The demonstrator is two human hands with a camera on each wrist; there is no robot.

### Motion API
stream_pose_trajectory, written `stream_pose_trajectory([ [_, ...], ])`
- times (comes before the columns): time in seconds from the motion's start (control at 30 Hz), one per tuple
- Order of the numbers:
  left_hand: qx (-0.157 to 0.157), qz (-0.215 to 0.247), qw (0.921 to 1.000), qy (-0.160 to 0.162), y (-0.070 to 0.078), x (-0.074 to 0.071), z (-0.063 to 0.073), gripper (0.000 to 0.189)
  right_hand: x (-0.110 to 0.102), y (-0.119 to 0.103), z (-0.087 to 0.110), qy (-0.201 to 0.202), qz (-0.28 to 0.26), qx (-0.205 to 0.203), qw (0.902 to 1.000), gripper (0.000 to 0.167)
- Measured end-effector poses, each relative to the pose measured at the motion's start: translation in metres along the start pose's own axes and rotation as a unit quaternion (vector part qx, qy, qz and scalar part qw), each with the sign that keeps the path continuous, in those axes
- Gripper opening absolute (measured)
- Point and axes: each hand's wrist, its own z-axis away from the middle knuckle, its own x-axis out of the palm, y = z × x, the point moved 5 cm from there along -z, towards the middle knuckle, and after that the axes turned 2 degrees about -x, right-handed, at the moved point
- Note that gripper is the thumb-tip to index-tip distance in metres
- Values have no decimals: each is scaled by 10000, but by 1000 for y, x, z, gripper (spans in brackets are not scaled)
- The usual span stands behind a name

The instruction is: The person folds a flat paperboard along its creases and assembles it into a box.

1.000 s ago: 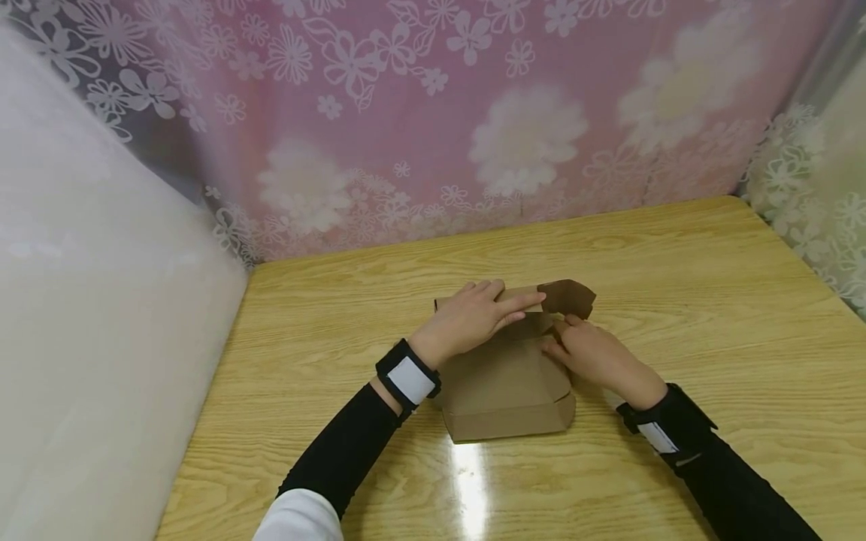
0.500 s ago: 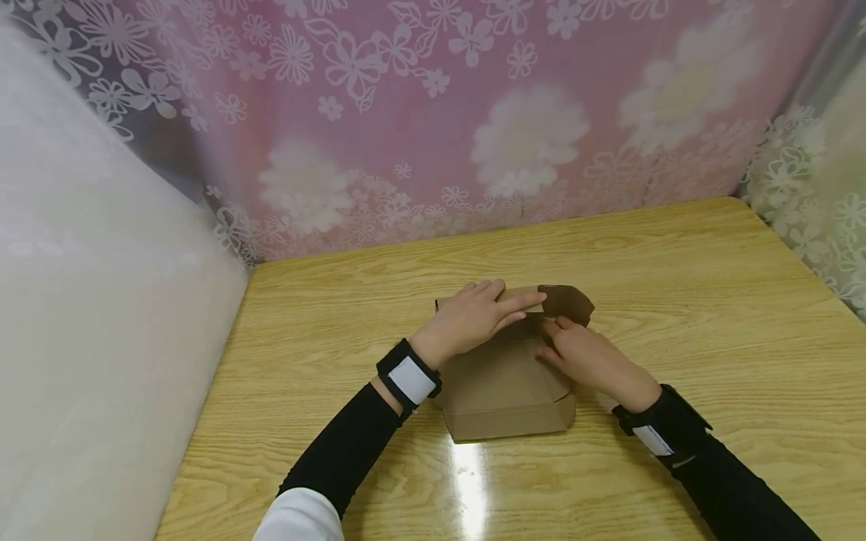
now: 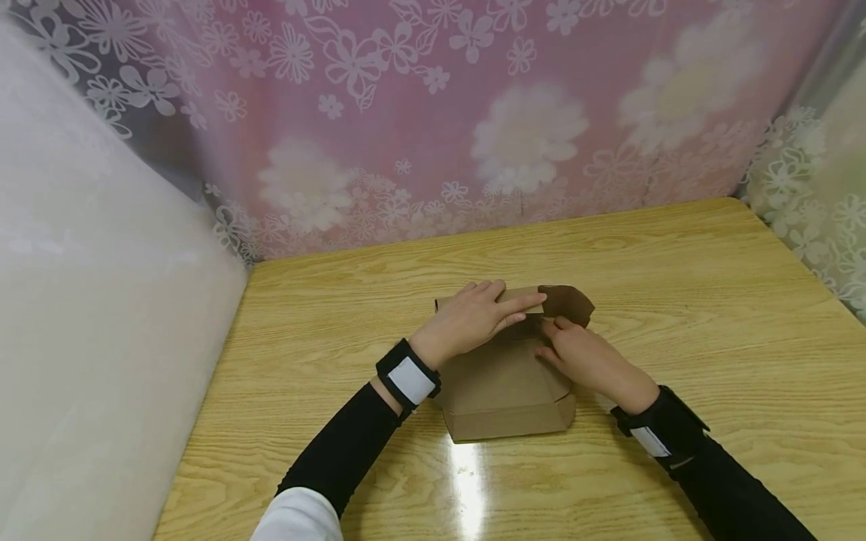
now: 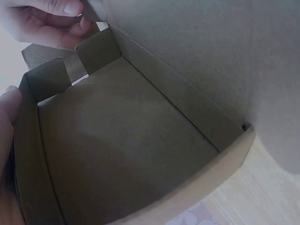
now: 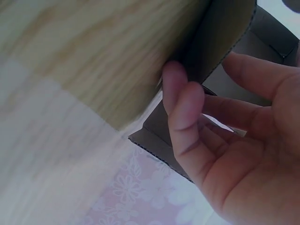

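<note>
A brown cardboard box (image 3: 501, 387) lies on the table with its lid flap toward the person. My left hand (image 3: 467, 315) grips the far wall, index finger along its top edge and thumb on the near side. My right hand (image 3: 598, 357) is at the box's right side, pinching a side flap (image 5: 229, 33) between thumb and fingers in the right wrist view. A dark curved flap (image 3: 568, 303) stands out at the far right corner. In the left wrist view the box's inner floor (image 4: 117, 136) is bare, and the side wall near the right hand has a gap.
The wood-grain table (image 3: 325, 346) reaches back to a pink flowered curtain (image 3: 419, 135). A white sheet or panel (image 3: 101, 285) rises along the left. Another flowered curtain (image 3: 825, 188) hangs at the right.
My right hand has shifted slightly left and inward along the side of the box, and the far corner flap has dropped a little. My left hand stays in place.
</note>
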Motion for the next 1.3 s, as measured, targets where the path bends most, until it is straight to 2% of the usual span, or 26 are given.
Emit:
stream_pose_trajectory([
  [0.23, 8, 2, 10000, -19, -1, 1, 4, 47, 2, 2, 0, -118, -117, -24, 9999, 37],
  [0.53, -8, 16, 10000, 61, -2, -1, 5, 47, -6, 3, 9, -148, -348, -193, 9991, 42],
  [0.6, 25, 12, 10000, 88, -1, 0, 6, 47, -11, 5, 13, -240, -507, -118, 9984, 32],
  [0.67, 38, 5, 9999, 110, -1, 0, 7, 47, -17, 9, 18, -422, -634, 106, 9970, 18],
  [0.7, 41, 10, 9999, 116, -1, 0, 7, 47, -21, 11, 21, -550, -694, 248, 9958, 17],
  [0.87, -21, 95, 10000, 21, -3, 0, 7, 47, -30, 39, 34, -1040, -839, 923, 9867, 33],
  [0.93, -32, 94, 10000, 8, -3, -2, 6, 46, -29, 51, 34, -1018, -998, 1111, 9835, 44],
  [1.0, -30, 47, 10000, 47, -3, -3, 6, 46, -25, 59, 33, -931, -1231, 1249, 9801, 66],
  [1.07, 2, -2, 10000, 86, -3, -3, 6, 46, -19, 63, 32, -819, -1444, 1343, 9769, 80],
  [1.17, 60, -18, 10000, 67, 0, -2, 6, 46, -9, 63, 31, -717, -1491, 1354, 9769, 70],
  [1.23, 93, 15, 9999, 48, 2, -2, 6, 47, -5, 61, 29, -597, -1325, 1235, 9816, 53],
  [1.3, 85, 13, 10000, 33, 4, -1, 6, 47, -3, 59, 26, -490, -1123, 1115, 9862, 46],
])
